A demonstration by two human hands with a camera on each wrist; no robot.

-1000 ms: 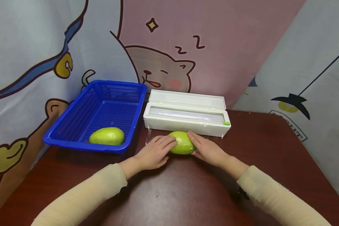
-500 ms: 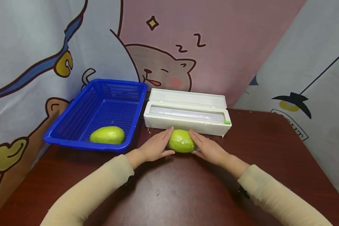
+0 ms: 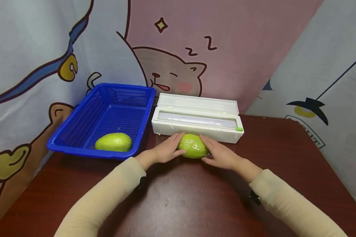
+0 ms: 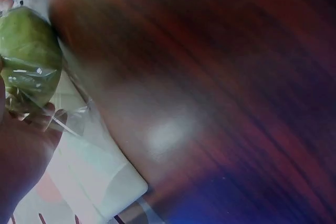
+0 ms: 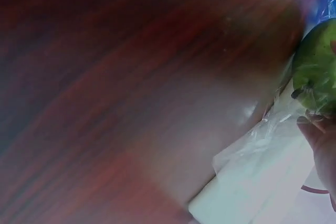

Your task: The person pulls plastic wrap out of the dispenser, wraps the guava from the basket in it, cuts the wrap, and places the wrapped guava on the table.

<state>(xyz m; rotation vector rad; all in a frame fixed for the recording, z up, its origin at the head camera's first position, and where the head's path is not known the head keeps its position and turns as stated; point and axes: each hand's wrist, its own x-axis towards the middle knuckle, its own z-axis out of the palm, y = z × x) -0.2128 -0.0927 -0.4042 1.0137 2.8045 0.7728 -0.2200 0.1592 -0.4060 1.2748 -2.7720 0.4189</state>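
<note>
A green mango (image 3: 192, 145) wrapped in clear cling film lies on the dark wooden table (image 3: 181, 197), just in front of the white film dispenser box (image 3: 197, 119). My left hand (image 3: 163, 152) grips its left end, fingers over the top and thumb underneath. At the other end my right hand (image 3: 221, 154) grips it the same way. The left wrist view shows the shiny wrapped mango (image 4: 29, 56) against my left hand (image 4: 21, 156). In the right wrist view, loose film (image 5: 262, 135) trails from the mango (image 5: 317, 66) beside my right hand (image 5: 323, 140).
A blue perforated basket (image 3: 77, 128) stands at the back left with a second green mango (image 3: 113, 142) inside. The dispenser box stands open with its film roll showing. A cartoon-print cloth backdrop (image 3: 178, 49) closes off the back and both sides.
Both hands rose from lying flat beside the mango and closed round its ends. The mango moved slightly toward the dispenser box, and the film now sits tight around it.
</note>
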